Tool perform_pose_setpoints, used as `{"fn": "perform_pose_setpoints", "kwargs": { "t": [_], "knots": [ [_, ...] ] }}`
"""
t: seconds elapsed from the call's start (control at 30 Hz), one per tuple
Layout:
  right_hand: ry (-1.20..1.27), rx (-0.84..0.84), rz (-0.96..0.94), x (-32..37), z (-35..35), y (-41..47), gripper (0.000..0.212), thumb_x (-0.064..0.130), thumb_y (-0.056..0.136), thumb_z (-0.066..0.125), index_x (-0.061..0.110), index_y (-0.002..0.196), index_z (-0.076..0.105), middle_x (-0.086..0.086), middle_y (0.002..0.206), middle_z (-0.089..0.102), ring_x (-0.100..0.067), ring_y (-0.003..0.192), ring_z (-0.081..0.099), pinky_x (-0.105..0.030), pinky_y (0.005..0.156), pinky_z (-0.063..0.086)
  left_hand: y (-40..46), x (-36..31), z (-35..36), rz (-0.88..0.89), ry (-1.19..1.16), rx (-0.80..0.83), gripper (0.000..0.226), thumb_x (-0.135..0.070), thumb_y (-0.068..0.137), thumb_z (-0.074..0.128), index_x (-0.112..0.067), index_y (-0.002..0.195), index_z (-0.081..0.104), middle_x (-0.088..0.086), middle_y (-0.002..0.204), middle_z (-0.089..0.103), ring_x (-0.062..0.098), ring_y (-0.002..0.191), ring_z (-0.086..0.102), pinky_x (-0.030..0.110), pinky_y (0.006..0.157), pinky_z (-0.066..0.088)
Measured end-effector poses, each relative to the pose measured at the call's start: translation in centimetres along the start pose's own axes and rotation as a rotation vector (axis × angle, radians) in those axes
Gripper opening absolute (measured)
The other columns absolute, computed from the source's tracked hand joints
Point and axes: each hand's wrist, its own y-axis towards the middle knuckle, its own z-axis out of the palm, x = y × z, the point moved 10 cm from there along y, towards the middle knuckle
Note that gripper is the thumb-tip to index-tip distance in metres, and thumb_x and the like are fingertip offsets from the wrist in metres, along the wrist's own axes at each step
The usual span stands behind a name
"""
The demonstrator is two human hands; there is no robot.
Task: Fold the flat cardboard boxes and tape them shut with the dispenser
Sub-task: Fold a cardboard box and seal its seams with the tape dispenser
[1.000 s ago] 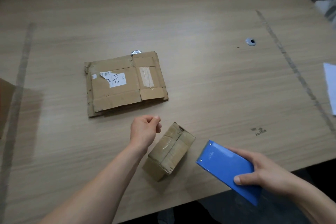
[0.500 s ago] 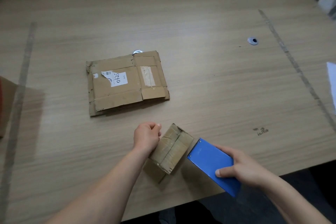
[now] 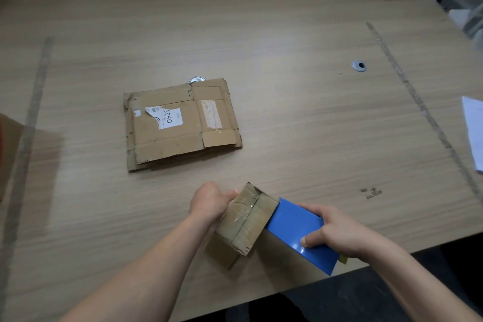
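Two hands [image 3: 210, 202] [image 3: 337, 230], one folded box [image 3: 247, 219], one dispenser [image 3: 295, 227]

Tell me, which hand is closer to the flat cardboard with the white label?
The left hand. It holds the small folded box just in front of the flat cardboard. The right hand grips the blue tape dispenser farther off, on the box's other side.

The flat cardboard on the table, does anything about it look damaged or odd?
Yes. The flat cardboard is worn: its white label is torn at the left end, old tape residue remains on the right panel, and the left edge looks ragged. Its layers sit slightly misaligned.
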Motion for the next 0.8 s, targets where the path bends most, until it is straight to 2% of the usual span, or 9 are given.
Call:
{"fn": "perform_pose_setpoints", "kwargs": {
  "t": [0.07, 0.13, 0.2, 0.27, 0.33, 0.4, 0.53, 0.7, 0.8],
  "knots": [
    [-0.015, 0.005, -0.008, 0.1, -0.1, 0.0, 0.063, 0.027, 0.062, 0.079, 0.049, 0.119, 0.065, 0.006, 0.107, 0.073, -0.019, 0.095, 0.071, -0.037, 0.089, 0.058, -0.5, 0.0, -1.5, 0.029, 0.066, -0.113, 0.051, -0.052, 0.087, 0.066, -0.009, 0.113, 0.059, 0.009, 0.107, 0.068, 0.031, 0.102, 0.063, 0.033, 0.081, 0.049],
    [-0.019, 0.009, -0.014, 0.2, -0.1, 0.0, 0.059, 0.027, 0.064, 0.079, 0.05, 0.116, 0.065, 0.007, 0.105, 0.074, -0.018, 0.094, 0.071, -0.036, 0.087, 0.058, -2.7, -2.8, -3.2, 0.334, -0.013, -0.206, 0.071, -0.049, 0.088, 0.065, -0.012, 0.145, 0.042, 0.011, 0.142, 0.053, 0.028, 0.13, 0.049, 0.037, 0.107, 0.04],
    [-0.03, 0.014, -0.017, 0.3, -0.1, 0.2, 0.058, 0.024, 0.067, 0.079, 0.049, 0.117, 0.066, 0.008, 0.102, 0.075, -0.017, 0.092, 0.072, -0.036, 0.087, 0.059, -6.9, -6.8, -1.6, 0.779, 0.143, -0.028, 0.1, -0.066, 0.078, 0.063, -0.022, 0.157, 0.02, 0.007, 0.164, 0.016, 0.024, 0.151, 0.012, 0.04, 0.123, 0.016],
    [-0.052, 0.018, -0.021, 0.6, -0.2, 0.4, 0.06, 0.024, 0.066, 0.078, 0.046, 0.12, 0.066, 0.007, 0.102, 0.075, -0.017, 0.092, 0.072, -0.037, 0.088, 0.059, -10.3, -7.5, 2.1, 0.975, 0.547, 0.217, 0.125, -0.079, 0.063, 0.063, -0.034, 0.156, -0.006, -0.001, 0.163, -0.024, 0.022, 0.148, -0.025, 0.043, 0.121, -0.007],
    [-0.08, 0.04, -0.029, 1.3, 0.0, 0.5, 0.061, 0.026, 0.068, 0.078, 0.044, 0.125, 0.064, 0.005, 0.104, 0.074, -0.018, 0.093, 0.071, -0.036, 0.086, 0.058, -10.5, -6.7, 3.8, 1.005, 0.809, 0.257, 0.134, -0.072, 0.061, 0.074, -0.035, 0.153, -0.016, 0.0, 0.159, -0.034, 0.027, 0.144, -0.036, 0.048, 0.12, -0.007],
    [-0.113, 0.046, -0.026, 1.7, -0.3, 0.7, 0.063, 0.026, 0.07, 0.078, 0.043, 0.128, 0.062, 0.004, 0.107, 0.072, -0.018, 0.094, 0.07, -0.034, 0.084, 0.058, -9.9, -6.9, 4.0, 1.02, 0.891, 0.22, 0.135, -0.063, 0.062, 0.08, -0.032, 0.153, -0.014, 0.005, 0.16, -0.029, 0.031, 0.144, -0.033, 0.05, 0.122, 0.004],
    [-0.16, 0.07, -0.033, 2.4, -0.4, 1.1, 0.056, 0.015, 0.078, 0.078, 0.041, 0.126, 0.064, 0.003, 0.105, 0.072, -0.017, 0.092, 0.07, -0.03, 0.08, 0.057, -9.8, -6.4, 4.2, 0.981, 0.834, 0.148, 0.131, -0.059, 0.064, 0.08, -0.031, 0.154, -0.011, 0.006, 0.162, -0.021, 0.032, 0.146, -0.028, 0.047, 0.123, 0.011],
    [-0.251, 0.097, -0.023, 3.6, -1.0, 2.4, 0.055, 0.016, 0.076, 0.08, 0.038, 0.124, 0.064, 0.003, 0.106, 0.071, -0.016, 0.093, 0.068, -0.028, 0.076, 0.054, -9.9, -5.4, 4.8, 0.852, 0.74, 0.065, 0.128, -0.056, 0.066, 0.078, -0.031, 0.153, -0.013, 0.006, 0.161, -0.021, 0.032, 0.146, -0.028, 0.046, 0.122, 0.009],
    [-0.417, 0.077, 0.014, 3.6, 0.4, 4.3, 0.043, 0.017, 0.072, 0.082, 0.028, 0.111, 0.068, 0.002, 0.099, 0.073, -0.015, 0.087, 0.07, -0.031, 0.073, 0.058, -9.8, -5.0, 4.9, 0.781, 0.723, 0.05, 0.131, -0.058, 0.063, 0.079, -0.031, 0.153, -0.013, 0.006, 0.161, -0.019, 0.033, 0.146, -0.028, 0.045, 0.122, 0.013]
  ]
}}
